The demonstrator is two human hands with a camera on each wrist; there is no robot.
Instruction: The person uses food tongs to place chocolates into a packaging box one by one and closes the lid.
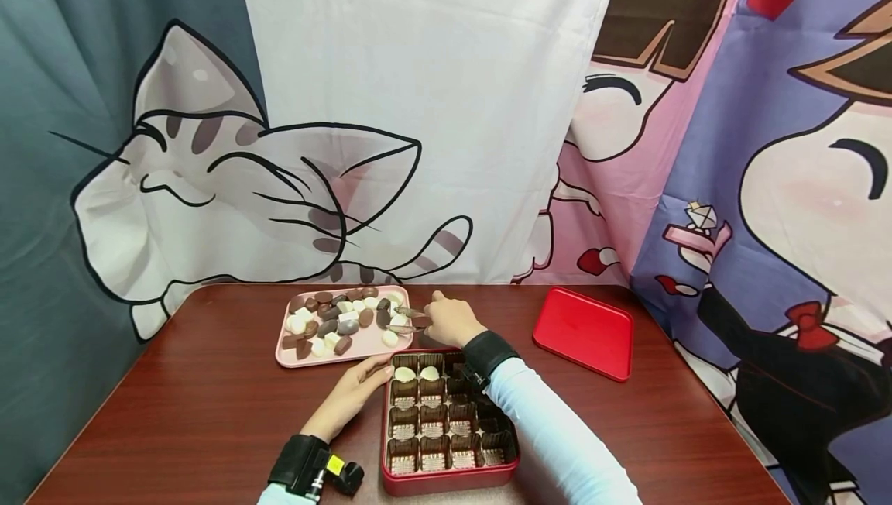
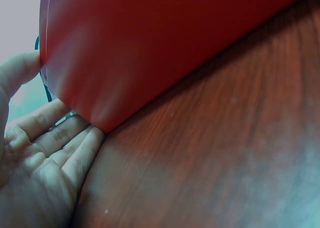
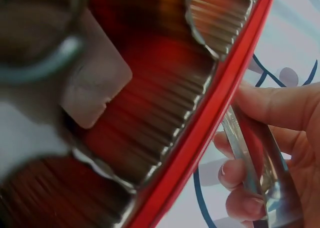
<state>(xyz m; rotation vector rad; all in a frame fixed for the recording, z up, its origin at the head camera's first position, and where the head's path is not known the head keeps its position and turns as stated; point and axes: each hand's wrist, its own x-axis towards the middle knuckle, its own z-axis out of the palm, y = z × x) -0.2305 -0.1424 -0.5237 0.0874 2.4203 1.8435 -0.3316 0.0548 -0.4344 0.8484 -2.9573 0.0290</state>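
Metal tongs [image 1: 411,321] are held in my right hand [image 1: 453,321], their two tips spread apart over the right end of a pink tray [image 1: 282,358]. A white chocolate [image 1: 399,321] lies between the tips in the head view. My left hand [image 1: 355,393] holds the far left corner of a red box [image 1: 453,482], thumb at the rim and fingers along the corner. Inside the box is a gold-brown divided insert [image 1: 433,443], with white egg-shaped chocolates [image 1: 404,374] in two far-left compartments. My right wrist and forearm hide the box's far right compartments.
Dark, white and grey chocolates [image 1: 348,327] lie loose on the tray. A red lid [image 1: 584,333] rests on the wooden table [image 1: 209,412] at the right. Printed curtains [image 1: 432,102] hang behind the table.
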